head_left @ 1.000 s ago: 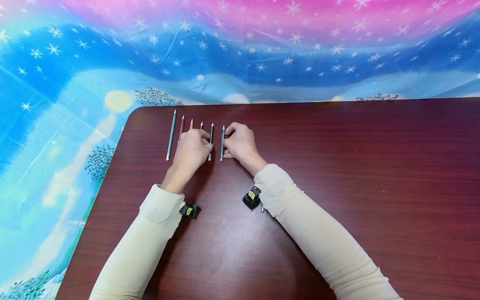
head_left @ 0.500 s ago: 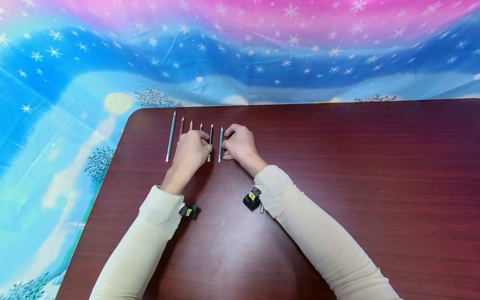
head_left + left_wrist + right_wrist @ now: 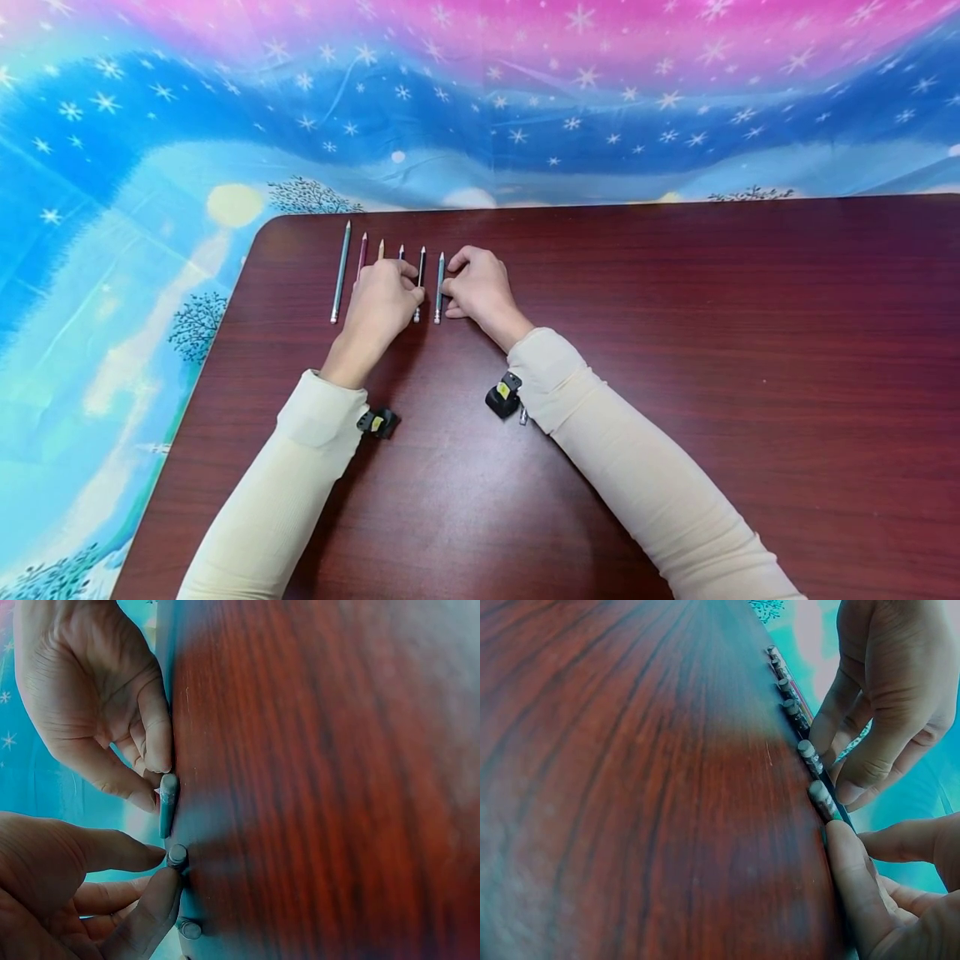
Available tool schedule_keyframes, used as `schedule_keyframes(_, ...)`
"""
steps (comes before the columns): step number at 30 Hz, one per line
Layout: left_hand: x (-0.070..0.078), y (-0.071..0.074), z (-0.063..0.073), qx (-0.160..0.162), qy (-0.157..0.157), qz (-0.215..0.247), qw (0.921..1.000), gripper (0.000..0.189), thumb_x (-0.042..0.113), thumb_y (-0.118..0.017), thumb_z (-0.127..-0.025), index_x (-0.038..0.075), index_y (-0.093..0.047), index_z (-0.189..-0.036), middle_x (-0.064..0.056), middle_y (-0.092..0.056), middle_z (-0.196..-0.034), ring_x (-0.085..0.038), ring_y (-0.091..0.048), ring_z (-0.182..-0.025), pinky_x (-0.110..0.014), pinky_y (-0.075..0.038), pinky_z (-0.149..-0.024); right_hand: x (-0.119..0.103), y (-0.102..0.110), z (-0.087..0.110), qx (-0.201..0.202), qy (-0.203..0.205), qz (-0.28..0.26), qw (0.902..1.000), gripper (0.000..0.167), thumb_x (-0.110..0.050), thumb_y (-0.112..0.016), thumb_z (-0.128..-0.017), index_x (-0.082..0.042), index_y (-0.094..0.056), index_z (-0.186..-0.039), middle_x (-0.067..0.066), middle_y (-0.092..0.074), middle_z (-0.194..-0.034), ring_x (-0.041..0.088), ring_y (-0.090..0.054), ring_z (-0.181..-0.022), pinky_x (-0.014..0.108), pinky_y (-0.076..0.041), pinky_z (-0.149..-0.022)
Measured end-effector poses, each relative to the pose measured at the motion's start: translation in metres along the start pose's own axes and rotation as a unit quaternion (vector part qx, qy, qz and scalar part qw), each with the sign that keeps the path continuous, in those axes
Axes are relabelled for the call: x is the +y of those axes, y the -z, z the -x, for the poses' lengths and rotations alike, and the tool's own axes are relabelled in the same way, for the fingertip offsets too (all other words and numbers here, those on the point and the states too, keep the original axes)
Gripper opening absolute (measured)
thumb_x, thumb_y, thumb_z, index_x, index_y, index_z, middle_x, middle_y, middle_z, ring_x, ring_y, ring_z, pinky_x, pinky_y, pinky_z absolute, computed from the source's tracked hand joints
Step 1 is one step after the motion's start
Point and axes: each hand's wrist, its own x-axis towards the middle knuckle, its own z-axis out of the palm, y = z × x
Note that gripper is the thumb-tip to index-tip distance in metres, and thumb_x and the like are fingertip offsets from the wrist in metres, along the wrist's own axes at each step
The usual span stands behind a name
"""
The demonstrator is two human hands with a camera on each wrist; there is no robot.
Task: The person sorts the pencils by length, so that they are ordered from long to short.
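- Left hand [image 3: 382, 300] pinches the black pencil [image 3: 422, 267]; right hand [image 3: 483, 283] touches the teal pencil [image 3: 440, 273] just beside it, grip unclear.
- Uneven sideways pressure could skew the teal pencil or roll it into the black pencil.

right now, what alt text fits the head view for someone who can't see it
A person's left hand holds a black pencil and right hand a teal pencil, the two rightmost of six pencils side by side on a dark red table. They point away from the person, toward a blue and pink snowflake cloth.
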Motion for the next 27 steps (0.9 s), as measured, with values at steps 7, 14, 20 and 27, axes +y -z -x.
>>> schedule_keyframes(7,-0.0003,-0.0006,0.0002,-0.002,0.006,0.003,1.0,0.032,0.015,-0.066,-0.102,0.003,-0.069,-0.132,-0.012,-0.078,-0.108,-0.027,-0.074,-0.101,-0.044,-0.058,-0.089,-0.001,-0.0031,-0.0025,0.013,-0.001,0.026,0.9996,0.025,0.003,-0.079,-0.088,0.0,-0.063,-0.106,0.009,-0.065,-0.081,0.013,-0.065,-0.047,0.03,-0.061,-0.053)
schedule_keyframes(14,0.0001,-0.0005,-0.0001,0.0,0.003,0.001,1.0,0.031,0.015,-0.066,-0.102,0.003,-0.07,-0.131,-0.012,-0.079,-0.108,-0.027,-0.074,-0.1,-0.044,-0.057,-0.089,-0.0025,-0.0057,-0.0037,0.026,0.007,0.074,0.9969,0.026,-0.001,-0.082,-0.088,-0.001,-0.062,-0.105,0.01,-0.065,-0.082,0.012,-0.064,-0.046,0.028,-0.06,-0.051)
schedule_keyframes(20,0.0001,-0.0002,0.0003,-0.002,0.006,0.004,1.0,0.032,0.015,-0.066,-0.102,0.003,-0.069,-0.132,-0.012,-0.078,-0.109,-0.026,-0.074,-0.101,-0.043,-0.058,-0.089,-0.0036,-0.0059,-0.0033,0.028,0.003,0.089,0.9956,0.025,-0.002,-0.081,-0.089,-0.003,-0.062,-0.105,0.012,-0.068,-0.084,0.011,-0.063,-0.044,0.028,-0.06,-0.051)
schedule_keyframes(27,-0.0004,-0.0005,0.0003,-0.003,0.007,0.004,1.0,0.032,0.015,-0.066,-0.102,0.004,-0.07,-0.132,-0.011,-0.079,-0.108,-0.027,-0.074,-0.101,-0.044,-0.058,-0.089,-0.003,-0.0053,-0.0042,0.028,0.005,0.091,0.9955,0.024,-0.002,-0.08,-0.09,-0.002,-0.063,-0.106,0.017,-0.073,-0.095,0.011,-0.064,-0.045,0.027,-0.06,-0.051)
